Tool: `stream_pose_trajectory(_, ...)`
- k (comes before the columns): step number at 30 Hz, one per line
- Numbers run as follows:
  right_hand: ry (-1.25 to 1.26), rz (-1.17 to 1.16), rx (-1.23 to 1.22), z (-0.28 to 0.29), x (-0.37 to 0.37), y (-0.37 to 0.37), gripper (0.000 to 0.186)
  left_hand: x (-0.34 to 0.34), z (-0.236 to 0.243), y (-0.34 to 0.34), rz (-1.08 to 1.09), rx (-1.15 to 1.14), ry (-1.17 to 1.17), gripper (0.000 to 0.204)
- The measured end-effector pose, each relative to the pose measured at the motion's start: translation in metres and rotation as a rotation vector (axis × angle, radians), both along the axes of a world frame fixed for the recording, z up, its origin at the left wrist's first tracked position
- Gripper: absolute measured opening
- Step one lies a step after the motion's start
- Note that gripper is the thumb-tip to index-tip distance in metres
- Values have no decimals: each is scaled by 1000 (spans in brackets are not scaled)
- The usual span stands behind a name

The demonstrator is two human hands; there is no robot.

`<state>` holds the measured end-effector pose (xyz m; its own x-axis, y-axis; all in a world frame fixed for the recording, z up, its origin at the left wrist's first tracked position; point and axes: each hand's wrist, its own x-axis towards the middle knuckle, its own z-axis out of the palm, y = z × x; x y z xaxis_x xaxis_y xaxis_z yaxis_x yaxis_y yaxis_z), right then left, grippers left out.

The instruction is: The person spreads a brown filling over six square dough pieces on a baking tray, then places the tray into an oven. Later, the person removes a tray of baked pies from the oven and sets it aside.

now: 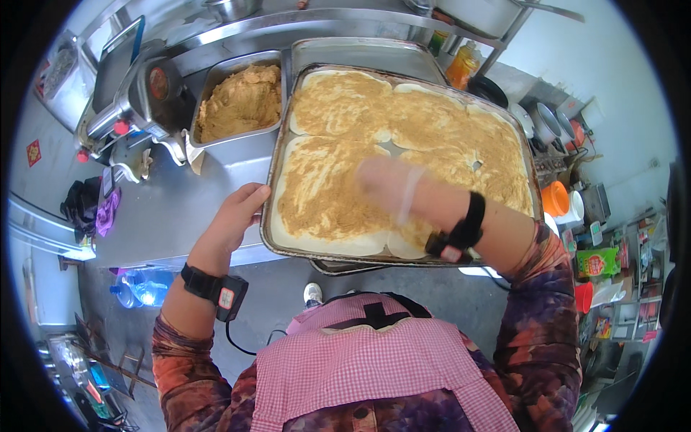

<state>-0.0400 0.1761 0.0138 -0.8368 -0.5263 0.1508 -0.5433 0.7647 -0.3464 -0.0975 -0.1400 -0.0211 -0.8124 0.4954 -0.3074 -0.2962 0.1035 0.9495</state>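
Observation:
A large, dark-rimmed baking tray [331, 255] lies tilted before me on the counter. Flat pale dough sheets [338, 234] cover it, joined edge to edge and coated with a yellow-brown paste [317, 183]; small gaps show between them. My left hand [241, 210] grips the tray's left rim, thumb on top. Over the middle of the coated dough, my right hand [392, 187] is smeared by motion, so its fingers cannot be made out. A whitish translucent band circles it near the wrist. Dark straps with small devices sit on both forearms.
Left of the tray stands a deep steel pan [237, 139] of paste [241, 101]. A metal machine [147, 93] is at the far left. Behind lies another tray [367, 52]; an orange-yellow bottle [463, 66] stands back right. Pots and an orange bucket [555, 198] are on the right.

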Motion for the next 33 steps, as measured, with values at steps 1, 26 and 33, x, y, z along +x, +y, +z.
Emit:
stream_pose_trajectory(1, -113, -18, 72, -1, -2, -4, 14, 1, 1, 0, 9, -33, -11, 38)
stream_pose_trajectory(26, 30, -260, 472, 36, -137, 20, 13, 3, -4, 3, 15, -22, 1, 39)
stream_pose_trajectory(33, -173, -471, 577, 63, -105, 82, 19, -3, -1, 1, -40, -45, 17, 40)
